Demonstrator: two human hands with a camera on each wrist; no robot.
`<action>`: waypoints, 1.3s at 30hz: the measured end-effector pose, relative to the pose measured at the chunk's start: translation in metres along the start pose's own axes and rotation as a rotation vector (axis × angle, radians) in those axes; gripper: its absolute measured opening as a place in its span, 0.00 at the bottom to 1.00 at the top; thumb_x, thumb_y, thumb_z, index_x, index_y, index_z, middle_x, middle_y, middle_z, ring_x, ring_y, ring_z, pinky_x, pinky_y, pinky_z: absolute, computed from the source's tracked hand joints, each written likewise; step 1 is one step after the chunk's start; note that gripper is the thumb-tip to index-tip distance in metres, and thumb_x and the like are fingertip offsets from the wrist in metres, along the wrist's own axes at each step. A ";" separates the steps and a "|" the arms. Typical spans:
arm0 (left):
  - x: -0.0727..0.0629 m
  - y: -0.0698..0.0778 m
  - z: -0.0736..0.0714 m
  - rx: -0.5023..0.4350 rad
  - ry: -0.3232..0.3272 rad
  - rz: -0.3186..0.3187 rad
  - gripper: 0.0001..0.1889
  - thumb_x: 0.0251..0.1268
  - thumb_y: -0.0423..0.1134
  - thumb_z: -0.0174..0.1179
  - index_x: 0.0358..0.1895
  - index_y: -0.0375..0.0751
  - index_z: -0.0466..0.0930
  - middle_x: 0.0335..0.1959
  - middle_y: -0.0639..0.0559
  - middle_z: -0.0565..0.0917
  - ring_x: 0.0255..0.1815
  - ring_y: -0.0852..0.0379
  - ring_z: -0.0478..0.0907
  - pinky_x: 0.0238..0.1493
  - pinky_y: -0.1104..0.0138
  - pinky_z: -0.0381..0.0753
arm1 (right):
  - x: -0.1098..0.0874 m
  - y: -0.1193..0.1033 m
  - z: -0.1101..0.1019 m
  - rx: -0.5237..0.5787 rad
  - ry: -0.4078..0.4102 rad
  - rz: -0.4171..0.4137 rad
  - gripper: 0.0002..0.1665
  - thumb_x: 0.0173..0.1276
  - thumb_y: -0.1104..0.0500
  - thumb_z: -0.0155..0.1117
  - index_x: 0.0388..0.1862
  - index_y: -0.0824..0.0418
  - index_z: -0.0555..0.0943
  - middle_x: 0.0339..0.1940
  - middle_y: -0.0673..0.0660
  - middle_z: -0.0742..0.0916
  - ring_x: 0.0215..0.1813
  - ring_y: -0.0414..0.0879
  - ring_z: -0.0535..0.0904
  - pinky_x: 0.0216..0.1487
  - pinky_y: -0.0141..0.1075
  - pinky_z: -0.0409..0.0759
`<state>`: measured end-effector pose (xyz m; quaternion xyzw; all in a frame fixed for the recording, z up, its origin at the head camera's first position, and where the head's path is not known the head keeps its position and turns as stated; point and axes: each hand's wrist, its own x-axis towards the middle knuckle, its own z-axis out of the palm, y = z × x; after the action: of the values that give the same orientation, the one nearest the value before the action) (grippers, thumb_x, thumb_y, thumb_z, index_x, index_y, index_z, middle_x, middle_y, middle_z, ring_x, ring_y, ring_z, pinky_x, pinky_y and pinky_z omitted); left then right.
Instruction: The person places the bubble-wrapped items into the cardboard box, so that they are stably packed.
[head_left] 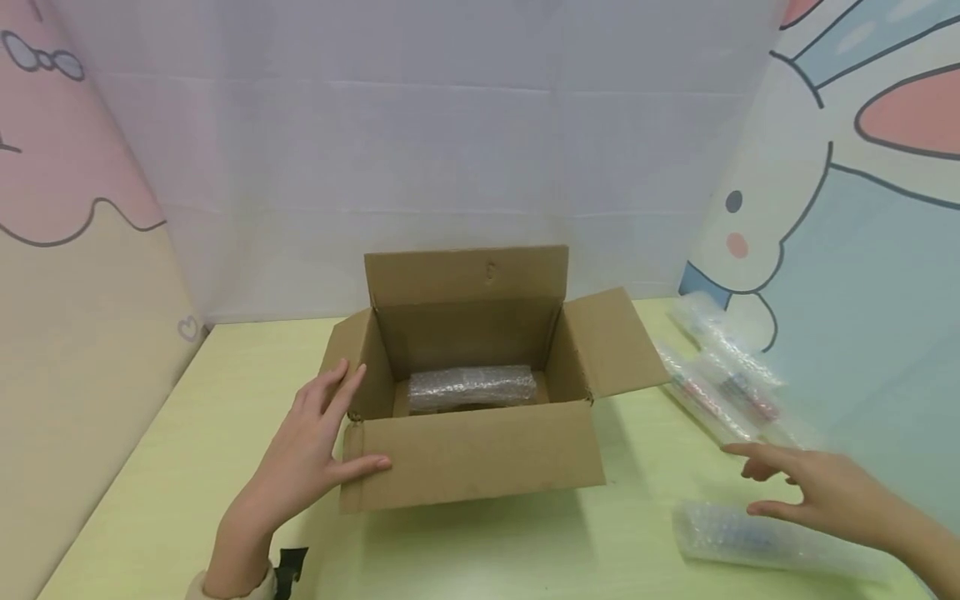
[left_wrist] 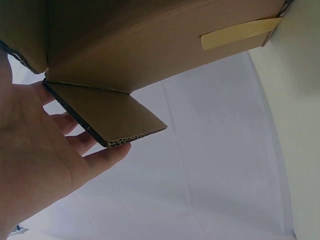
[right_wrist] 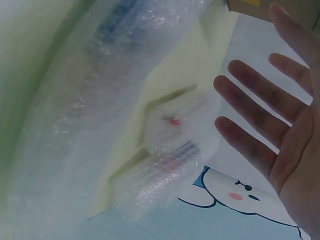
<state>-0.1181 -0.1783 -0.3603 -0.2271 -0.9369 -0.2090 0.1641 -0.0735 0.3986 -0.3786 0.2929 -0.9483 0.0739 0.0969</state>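
An open cardboard box stands mid-table with its flaps spread. Inside it lies a bubble-wrapped bundle. My left hand rests on the box's near left corner, thumb across the front flap and fingers spread along the left flap. In the left wrist view, those fingers lie partly hidden behind that flap. To the right, my right hand hovers with spread fingers, holding nothing. Below it in the head view is a long bubble-wrapped package with something blue inside, which looms large in the right wrist view.
Several more bubble-wrapped packages, with red and dark contents showing through, lie by the right wall. The box's right flap sticks out toward them. A white cloth hangs behind the table, with cartoon-printed panels at the sides.
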 end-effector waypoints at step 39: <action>-0.001 -0.002 0.002 -0.003 -0.004 0.001 0.59 0.43 0.59 0.74 0.77 0.45 0.50 0.73 0.33 0.58 0.71 0.35 0.57 0.64 0.39 0.66 | 0.012 0.026 -0.048 -0.112 -0.110 0.061 0.42 0.41 0.47 0.80 0.55 0.62 0.79 0.43 0.55 0.86 0.40 0.28 0.77 0.29 0.30 0.77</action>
<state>-0.1186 -0.1792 -0.3629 -0.2281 -0.9368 -0.2101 0.1620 -0.0915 0.4232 -0.3315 0.2615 -0.9634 0.0073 0.0585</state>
